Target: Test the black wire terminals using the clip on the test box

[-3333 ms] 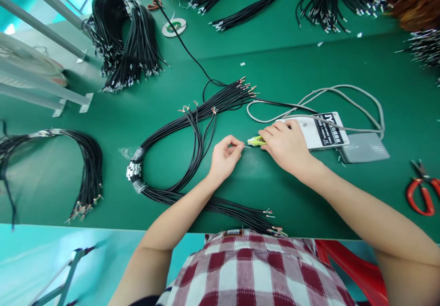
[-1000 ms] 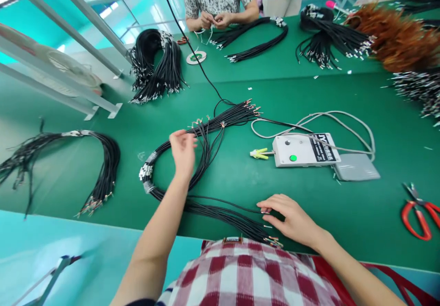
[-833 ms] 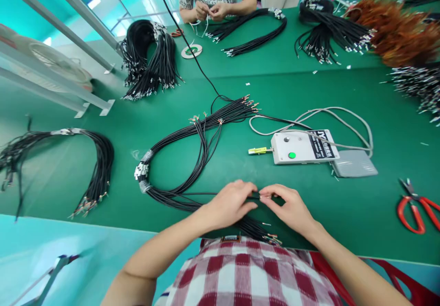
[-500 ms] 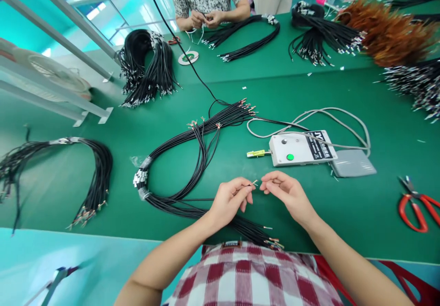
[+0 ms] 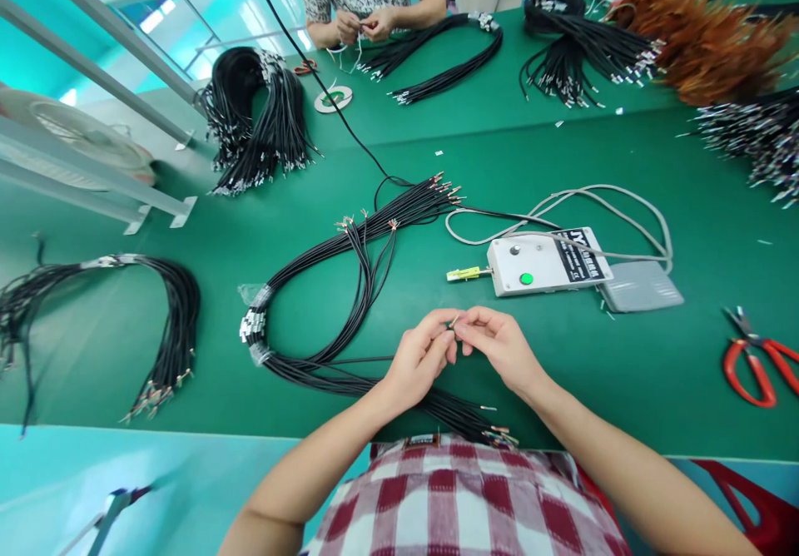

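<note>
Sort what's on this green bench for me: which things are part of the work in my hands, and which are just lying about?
In hand:
left hand and right hand, pinching one wire end
black wire bundle that it comes from
white tester box with yellow-green clip

Lying about:
red scissors
tied bundle far left
tape roll

Your green table [image 5: 624, 156] carries looped black cable bundles [image 5: 337, 290], a white control box [image 5: 546, 260] with grey pedal [image 5: 640, 285], red scissors [image 5: 752, 356], and a tape roll [image 5: 333, 99].
</note>
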Demonstrator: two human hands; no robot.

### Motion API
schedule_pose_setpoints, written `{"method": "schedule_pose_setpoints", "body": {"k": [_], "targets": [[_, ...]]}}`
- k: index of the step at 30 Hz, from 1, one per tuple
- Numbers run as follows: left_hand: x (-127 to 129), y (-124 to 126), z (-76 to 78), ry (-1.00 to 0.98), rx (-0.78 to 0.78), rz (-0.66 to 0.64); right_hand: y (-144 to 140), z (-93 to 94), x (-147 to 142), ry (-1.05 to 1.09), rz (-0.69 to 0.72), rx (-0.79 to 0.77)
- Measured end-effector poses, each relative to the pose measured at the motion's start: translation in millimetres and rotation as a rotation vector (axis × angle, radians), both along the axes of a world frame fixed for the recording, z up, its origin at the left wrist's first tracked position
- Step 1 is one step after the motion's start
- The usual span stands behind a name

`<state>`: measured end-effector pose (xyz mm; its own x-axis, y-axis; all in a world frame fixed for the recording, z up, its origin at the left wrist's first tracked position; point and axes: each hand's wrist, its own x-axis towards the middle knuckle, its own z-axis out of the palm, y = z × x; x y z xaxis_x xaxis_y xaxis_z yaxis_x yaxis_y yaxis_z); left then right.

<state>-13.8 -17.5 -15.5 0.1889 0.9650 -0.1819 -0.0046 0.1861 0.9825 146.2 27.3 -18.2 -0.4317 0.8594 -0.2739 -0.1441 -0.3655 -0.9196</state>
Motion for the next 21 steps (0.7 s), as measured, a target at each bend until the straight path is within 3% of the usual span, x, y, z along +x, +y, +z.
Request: {"method": "schedule_pose_setpoints", "body": {"k": [3, 9, 11, 17, 21], "targets": [[5, 5, -1.6, -0.074, 0.01, 0.062, -2, -2.7, 0, -0.017, -0.007, 0.002], [19, 12, -11.6, -0.116, 0.013, 0.329, -4, -7.3, 6, -0.205, 0.007, 0.138], [19, 11, -14.9, -0.019, 0.065, 0.32, -4, -6.6, 11, -0.287, 0.031, 0.195], [12, 7, -16.3, 0.471, 0.463, 0.115, 1, -0.6, 23, -0.525, 0.095, 0.428], [9, 11, -20.4, 0.448, 0.355, 0.115, 6, 4.6, 33, -0.702, 0.152, 0.619]]}}
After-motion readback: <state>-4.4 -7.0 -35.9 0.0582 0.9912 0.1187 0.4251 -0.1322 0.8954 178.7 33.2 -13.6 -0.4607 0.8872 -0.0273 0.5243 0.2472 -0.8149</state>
